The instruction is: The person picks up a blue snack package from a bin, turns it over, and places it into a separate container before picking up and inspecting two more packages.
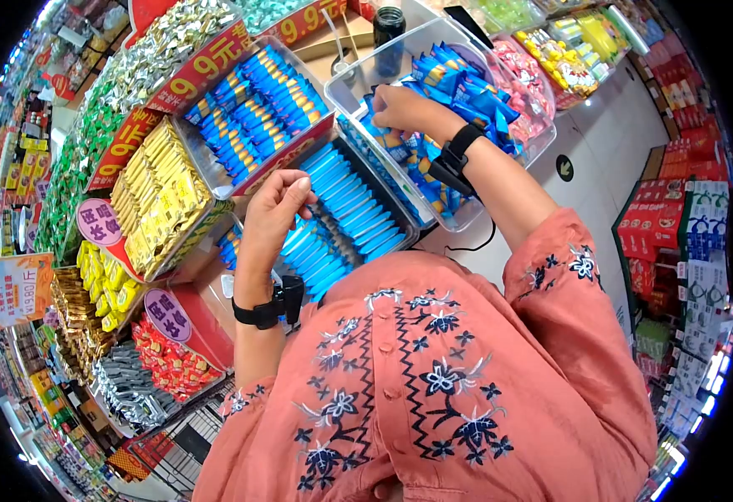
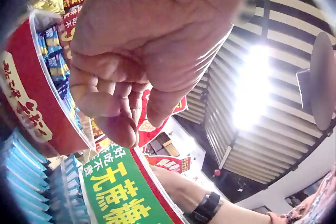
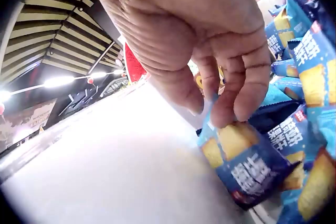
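My right hand (image 1: 404,110) is over the clear bin (image 1: 458,219) of loose blue snack packets (image 1: 467,99). In the right wrist view, the fingertips of the right hand (image 3: 210,71) pinch the top edge of a blue packet (image 3: 244,163) with a yellow biscuit picture. My left hand (image 1: 276,213) is raised above the rows of light-blue packets (image 1: 354,201), holding nothing, its fingers loosely bent. The left wrist view shows that hand (image 2: 136,61) from the palm side, with the light-blue packets (image 2: 23,176) below it.
A tray of blue packets (image 1: 253,109) in rows stands at the back left, beside yellow packets (image 1: 161,201). A dark jar (image 1: 389,38) stands behind the clear bin. Pink packets (image 1: 523,71) lie right of it. A green sign (image 2: 118,192) shows in the left wrist view.
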Demonstrator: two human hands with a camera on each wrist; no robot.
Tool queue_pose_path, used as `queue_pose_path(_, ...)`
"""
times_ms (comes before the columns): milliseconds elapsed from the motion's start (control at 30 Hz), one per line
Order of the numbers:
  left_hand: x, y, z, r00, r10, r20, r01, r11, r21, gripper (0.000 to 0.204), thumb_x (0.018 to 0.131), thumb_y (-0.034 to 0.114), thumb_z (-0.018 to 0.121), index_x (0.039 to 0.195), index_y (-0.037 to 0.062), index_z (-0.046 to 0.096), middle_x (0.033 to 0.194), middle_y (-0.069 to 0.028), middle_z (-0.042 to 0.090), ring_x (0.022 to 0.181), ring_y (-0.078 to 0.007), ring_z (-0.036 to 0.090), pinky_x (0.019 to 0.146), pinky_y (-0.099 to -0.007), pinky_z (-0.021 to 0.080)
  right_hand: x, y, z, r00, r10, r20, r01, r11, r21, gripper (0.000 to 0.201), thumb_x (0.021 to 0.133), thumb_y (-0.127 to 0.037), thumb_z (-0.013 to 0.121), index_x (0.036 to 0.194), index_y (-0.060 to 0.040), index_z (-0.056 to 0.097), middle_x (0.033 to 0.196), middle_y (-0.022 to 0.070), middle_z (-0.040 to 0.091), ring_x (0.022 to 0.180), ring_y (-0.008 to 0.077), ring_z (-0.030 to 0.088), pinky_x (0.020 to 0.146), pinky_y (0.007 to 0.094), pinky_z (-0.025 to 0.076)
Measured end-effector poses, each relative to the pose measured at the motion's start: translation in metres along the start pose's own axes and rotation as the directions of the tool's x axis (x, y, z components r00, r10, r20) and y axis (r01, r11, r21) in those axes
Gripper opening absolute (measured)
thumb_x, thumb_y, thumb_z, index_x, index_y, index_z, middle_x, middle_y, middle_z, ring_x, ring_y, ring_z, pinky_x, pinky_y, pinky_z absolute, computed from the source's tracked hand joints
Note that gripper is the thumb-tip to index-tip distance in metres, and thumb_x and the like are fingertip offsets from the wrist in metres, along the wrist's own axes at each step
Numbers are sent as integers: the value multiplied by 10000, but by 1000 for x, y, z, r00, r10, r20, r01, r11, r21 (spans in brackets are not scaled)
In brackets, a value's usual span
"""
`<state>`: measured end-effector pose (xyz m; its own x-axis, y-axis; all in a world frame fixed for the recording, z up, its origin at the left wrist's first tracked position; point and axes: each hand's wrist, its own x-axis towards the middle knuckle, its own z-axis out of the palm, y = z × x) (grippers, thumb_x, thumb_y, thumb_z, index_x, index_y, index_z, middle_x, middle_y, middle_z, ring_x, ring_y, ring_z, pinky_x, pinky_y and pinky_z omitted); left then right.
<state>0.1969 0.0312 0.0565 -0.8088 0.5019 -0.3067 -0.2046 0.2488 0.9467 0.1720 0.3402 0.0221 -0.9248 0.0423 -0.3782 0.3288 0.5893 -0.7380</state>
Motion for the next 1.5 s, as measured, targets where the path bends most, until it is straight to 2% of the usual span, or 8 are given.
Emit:
queue_pose_path(167, 1, -1, 3, 1000, -15, 20, 15, 1000, 19, 297, 1002, 345, 602, 1132, 79, 623, 900, -10, 680, 725, -55, 585, 590, -202, 399, 4, 5, 0, 993, 60, 100, -60, 998, -5, 206, 878, -137, 653, 1031, -4, 614, 813, 103, 674, 606, 197, 687, 541, 326, 573)
queue_pose_path(300, 3, -4, 4, 999, -26, 38, 26, 999, 19, 328, 989, 359, 619, 1145, 71, 628, 910, -21, 677, 740, -73, 590, 610, -210, 403, 7, 4, 1, 979, 160, 129, -138, 977, -163, 164, 883, -129, 639, 964, 15, 640, 762, 110, 677, 627, 203, 701, 555, 339, 588)
queue_pose_path(500, 3, -7, 2, 999, -23, 48, 22, 1000, 13, 333, 990, 353, 617, 1148, 61, 626, 915, -28, 678, 742, -79, 597, 609, -219, 420, -3, -9, -21, 987, 120, 108, -85, 955, -285, 185, 899, -185, 602, 908, -8, 656, 747, 102, 680, 615, 180, 695, 515, 310, 559)
queue_pose_path(633, 0, -5, 0, 999, -15, 35, 16, 1000, -14, 333, 996, 346, 611, 1155, 54, 625, 923, -30, 680, 744, -81, 601, 609, -220, 429, -44, -21, -56, 985, -122, -119, 122, 992, -7, 183, 901, -206, 610, 907, -24, 629, 734, 42, 635, 623, 136, 667, 516, 277, 525)
queue_pose_path(700, 3, -2, -1, 999, 3, 38, -2, 999, -47, 336, 1005, 344, 598, 1162, 47, 621, 947, -41, 686, 759, -86, 611, 620, -221, 440, -62, -35, -69, 969, -131, -207, 157, 981, 111, 171, 916, -200, 608, 900, -30, 616, 751, 15, 616, 657, 120, 666, 538, 262, 520)
queue_pose_path(867, 12, 21, 12, 995, 92, 39, -81, 971, -225, 371, 1036, 339, 547, 1225, 23, 589, 1069, -96, 693, 833, -126, 659, 671, -246, 508, -87, -55, -58, 967, -217, -130, 241, 634, 735, 163, 971, -210, 624, 1010, -58, 581, 904, 68, 650, 763, 182, 701, 673, 307, 581)
queue_pose_path(1000, 6, 46, 22, 983, 175, 48, -140, 901, -412, 394, 1038, 323, 547, 1276, 9, 540, 1096, -115, 692, 874, -156, 682, 687, -245, 533, -90, -68, -23, 973, -202, -111, 196, 469, 861, 156, 983, -184, 591, 1025, -35, 576, 959, 100, 674, 837, 213, 719, 717, 326, 601)
queue_pose_path(1500, -1, 20, 3, 977, 170, -132, -212, 870, -445, 240, 1029, 211, 568, 1195, 38, 567, 1016, -91, 706, 806, -119, 669, 654, -231, 526, -79, -83, 22, 970, -244, 7, 101, 427, 898, 106, 988, -158, 599, 962, -59, 572, 920, 63, 659, 847, 216, 724, 728, 321, 608)
